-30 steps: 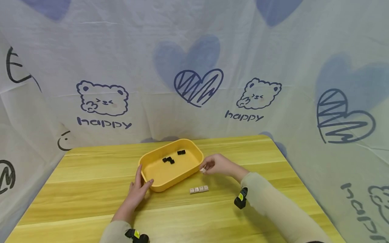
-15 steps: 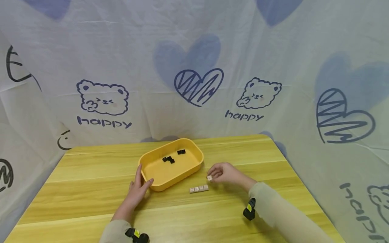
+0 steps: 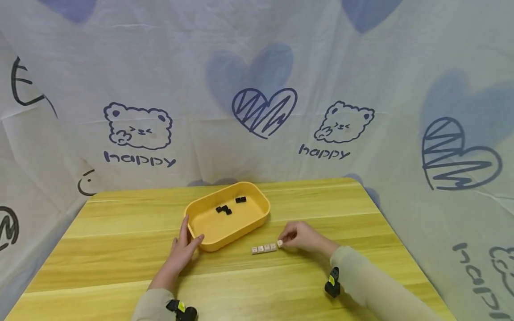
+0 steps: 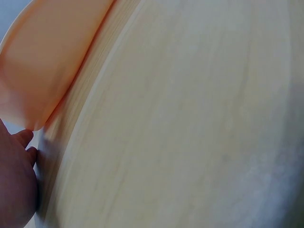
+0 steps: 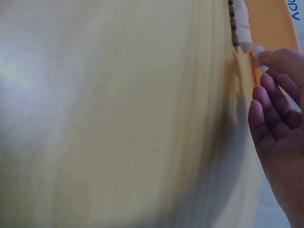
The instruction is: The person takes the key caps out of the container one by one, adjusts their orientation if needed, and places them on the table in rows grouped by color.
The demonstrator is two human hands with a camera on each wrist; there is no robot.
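In the head view my right hand (image 3: 305, 237) pinches a small white keycap (image 3: 279, 244) between thumb and fingers. It is held at the right end of a short row of white keycaps (image 3: 263, 248) with dark markings; whether it touches the row is hard to tell. The right wrist view has the pinched keycap (image 5: 259, 59) tilted near the row's end. My left hand (image 3: 181, 254) rests against the near left corner of a yellow tray (image 3: 221, 243), with thumb and forefinger spread along its outside. Black keycap-like pieces (image 3: 224, 209) lie inside the tray.
Everything stands on a yellow wood-grain table (image 3: 120, 232). Behind it hangs a white cloth (image 3: 192, 133) printed with hearts and bears. More black pieces (image 3: 241, 199) sit toward the tray's far side.
My right hand has moved from beside the tray's right end toward me and slightly right, carrying the white keycap to the row's right end. The left hand and tray stay in place.
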